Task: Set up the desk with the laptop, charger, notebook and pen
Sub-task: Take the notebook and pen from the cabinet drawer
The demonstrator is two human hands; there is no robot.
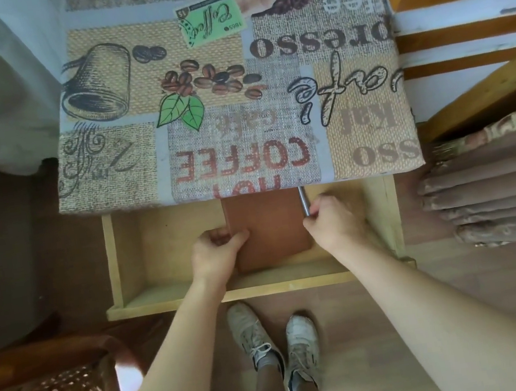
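Nearest the camera, two feet in worn white lace-up sneakers [274,342] stand on the pale wood-grain floor [430,297]. Beyond them, a shallow light-wood drawer [138,298] is pulled out from under the tabletop. Inside the drawer lies a flat reddish-brown notebook [270,223], its far edge hidden under the tabletop's front edge. The left hand [214,251] grips the notebook's left edge, fingers curled over it. The right hand [336,220] is closed around a slim grey metallic pen [303,202], which lies just beside the notebook's right edge and points away under the tabletop. Farther off, the tabletop [229,93] carries a coffee-themed printed cloth. At right, folded brownish fabric [495,192] lies on a wooden shelf unit [485,97].
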